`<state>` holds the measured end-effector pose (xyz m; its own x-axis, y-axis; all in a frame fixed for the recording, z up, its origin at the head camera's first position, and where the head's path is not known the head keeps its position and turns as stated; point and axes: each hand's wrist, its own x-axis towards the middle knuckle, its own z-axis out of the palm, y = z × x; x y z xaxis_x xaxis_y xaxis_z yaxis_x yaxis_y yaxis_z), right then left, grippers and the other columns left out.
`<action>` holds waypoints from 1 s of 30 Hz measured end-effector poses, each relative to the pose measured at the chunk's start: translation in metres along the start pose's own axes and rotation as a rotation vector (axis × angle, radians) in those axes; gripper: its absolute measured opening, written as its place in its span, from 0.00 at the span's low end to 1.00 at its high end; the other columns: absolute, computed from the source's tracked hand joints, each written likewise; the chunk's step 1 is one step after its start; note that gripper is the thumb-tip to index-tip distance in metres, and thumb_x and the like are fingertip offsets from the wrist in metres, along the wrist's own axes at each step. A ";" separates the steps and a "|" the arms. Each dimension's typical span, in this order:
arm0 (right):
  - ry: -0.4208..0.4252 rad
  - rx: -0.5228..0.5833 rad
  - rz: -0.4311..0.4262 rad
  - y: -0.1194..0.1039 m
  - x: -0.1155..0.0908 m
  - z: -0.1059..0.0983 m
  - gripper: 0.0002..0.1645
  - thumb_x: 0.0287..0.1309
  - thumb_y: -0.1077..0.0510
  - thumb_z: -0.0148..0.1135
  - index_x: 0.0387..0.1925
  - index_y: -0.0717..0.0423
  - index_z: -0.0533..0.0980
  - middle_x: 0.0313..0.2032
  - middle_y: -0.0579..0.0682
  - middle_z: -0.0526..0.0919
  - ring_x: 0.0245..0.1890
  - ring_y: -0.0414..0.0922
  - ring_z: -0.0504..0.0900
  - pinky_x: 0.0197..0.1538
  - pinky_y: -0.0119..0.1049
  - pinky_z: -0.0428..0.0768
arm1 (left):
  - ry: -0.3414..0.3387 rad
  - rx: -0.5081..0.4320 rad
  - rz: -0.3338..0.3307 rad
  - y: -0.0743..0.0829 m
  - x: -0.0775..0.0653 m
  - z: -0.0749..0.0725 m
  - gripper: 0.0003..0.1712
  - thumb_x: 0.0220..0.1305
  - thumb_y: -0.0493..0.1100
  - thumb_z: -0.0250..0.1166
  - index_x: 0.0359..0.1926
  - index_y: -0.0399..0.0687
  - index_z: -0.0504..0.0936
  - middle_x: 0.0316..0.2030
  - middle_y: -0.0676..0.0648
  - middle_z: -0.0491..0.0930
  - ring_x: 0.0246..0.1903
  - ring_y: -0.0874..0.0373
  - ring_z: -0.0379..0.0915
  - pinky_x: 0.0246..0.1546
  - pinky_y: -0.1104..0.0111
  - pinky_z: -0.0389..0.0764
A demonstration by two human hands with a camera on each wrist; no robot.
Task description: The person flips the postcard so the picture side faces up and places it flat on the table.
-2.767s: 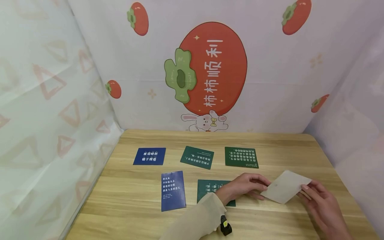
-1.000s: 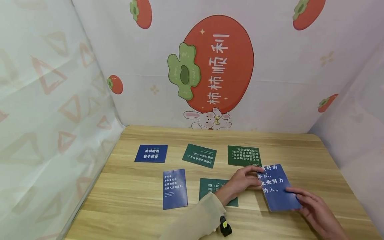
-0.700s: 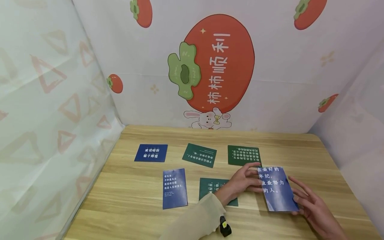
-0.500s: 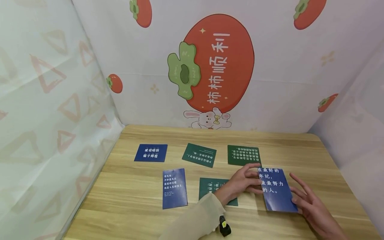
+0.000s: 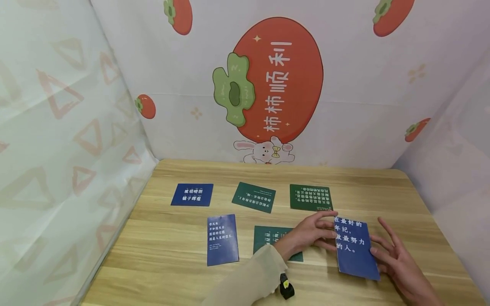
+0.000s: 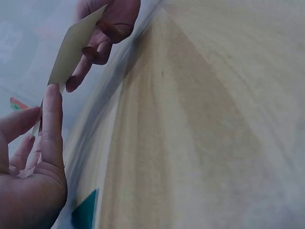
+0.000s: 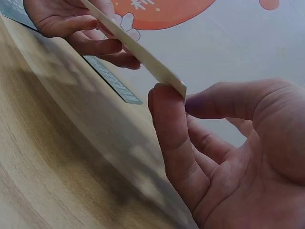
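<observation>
A blue card (image 5: 354, 255) with white Chinese lettering is held above the right part of the table, its printed face toward the head camera. My left hand (image 5: 308, 231) pinches its left edge between thumb and finger. On the opposite edge, my right hand (image 5: 402, 265) grips it between thumb and a finger, while the index finger stretches out past it. The wrist views show the card's plain cream back (image 6: 74, 50), lifted off the wood. Under my left wrist lies a green card (image 5: 264, 238), partly hidden by the hand and sleeve.
A blue card (image 5: 192, 195), a green card (image 5: 254, 197) and a darker green card (image 5: 311, 196) form a back row on the wooden table (image 5: 153, 255). Nearer lies an upright blue card (image 5: 223, 240). A printed cloth (image 5: 352, 93) hangs behind the table.
The held card showed its pale back earlier and now shows its blue lettered face. Recently it has shifted slightly right and nearer, tilting a little. The cards on the table have stayed put.
</observation>
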<state>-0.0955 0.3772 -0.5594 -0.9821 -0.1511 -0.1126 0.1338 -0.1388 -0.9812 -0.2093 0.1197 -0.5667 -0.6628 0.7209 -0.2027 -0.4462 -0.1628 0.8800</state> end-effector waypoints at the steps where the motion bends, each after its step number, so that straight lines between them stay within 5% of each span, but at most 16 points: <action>1: 0.000 -0.003 -0.009 0.000 0.000 -0.001 0.51 0.74 0.70 0.45 0.78 0.27 0.34 0.55 0.34 0.78 0.43 0.43 0.86 0.31 0.44 0.87 | 0.000 0.006 -0.001 0.001 0.000 0.001 0.35 0.65 0.27 0.63 0.66 0.66 0.73 0.50 0.48 0.82 0.42 0.48 0.85 0.34 0.55 0.89; 8: 0.039 -0.036 -0.059 0.002 -0.002 -0.002 0.54 0.71 0.73 0.48 0.79 0.29 0.35 0.56 0.34 0.74 0.40 0.42 0.86 0.30 0.45 0.88 | 0.015 0.036 -0.009 0.006 -0.003 0.003 0.36 0.66 0.28 0.62 0.68 0.65 0.70 0.51 0.50 0.83 0.42 0.46 0.85 0.31 0.55 0.89; 15: 0.160 -0.271 -0.001 0.002 -0.001 0.006 0.53 0.68 0.68 0.58 0.80 0.34 0.40 0.51 0.32 0.70 0.37 0.42 0.86 0.33 0.49 0.88 | 0.018 0.063 -0.019 0.006 -0.004 0.004 0.34 0.68 0.30 0.61 0.69 0.62 0.70 0.54 0.50 0.83 0.46 0.51 0.84 0.31 0.54 0.89; 23: 0.261 -0.502 0.065 -0.001 0.003 0.019 0.51 0.68 0.65 0.60 0.80 0.41 0.42 0.59 0.64 0.63 0.35 0.38 0.85 0.34 0.46 0.89 | 0.062 0.158 -0.031 0.010 -0.004 0.009 0.28 0.70 0.37 0.62 0.68 0.61 0.72 0.61 0.51 0.79 0.51 0.55 0.82 0.40 0.57 0.89; 30: 0.318 -0.688 0.131 -0.007 0.003 0.018 0.47 0.70 0.60 0.59 0.79 0.57 0.43 0.61 0.74 0.62 0.31 0.40 0.84 0.30 0.40 0.89 | 0.106 0.236 -0.039 0.012 -0.005 0.012 0.23 0.71 0.40 0.62 0.64 0.64 0.76 0.60 0.52 0.80 0.54 0.55 0.81 0.43 0.59 0.88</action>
<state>-0.0974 0.3600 -0.5497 -0.9688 0.1786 -0.1719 0.2410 0.5167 -0.8215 -0.2041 0.1219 -0.5500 -0.7131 0.6465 -0.2711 -0.3280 0.0341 0.9440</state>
